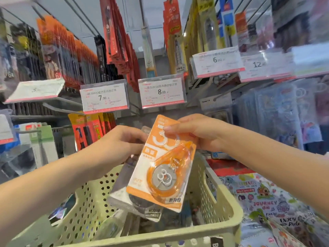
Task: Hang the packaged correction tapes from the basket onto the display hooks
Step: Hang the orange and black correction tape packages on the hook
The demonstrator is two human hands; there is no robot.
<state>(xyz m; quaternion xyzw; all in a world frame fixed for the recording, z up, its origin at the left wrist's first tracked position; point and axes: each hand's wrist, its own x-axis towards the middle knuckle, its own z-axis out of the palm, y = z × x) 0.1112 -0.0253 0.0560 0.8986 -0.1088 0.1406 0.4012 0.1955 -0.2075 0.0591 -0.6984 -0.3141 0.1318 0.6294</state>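
1. Here, held above the basket (229,221): an orange pack (160,168), tilted, top corner up toward the price tags (161,92).
2. Right hand (197,132): fingers curled, pinching the orange pack's top edge.
3. Left hand (115,145): fingers curled around a grey pack (122,189), just behind the orange one and partly hidden by it.
4. Beyond, above the hands: hooks (220,95) and hanging stock (115,32); right of the basket, sticker sheets (263,198).

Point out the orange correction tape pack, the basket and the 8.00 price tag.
orange correction tape pack (161,168): head view, on the clear blister.
basket (229,209): head view, on its right rim.
8.00 price tag (161,92): head view, on the printed price.
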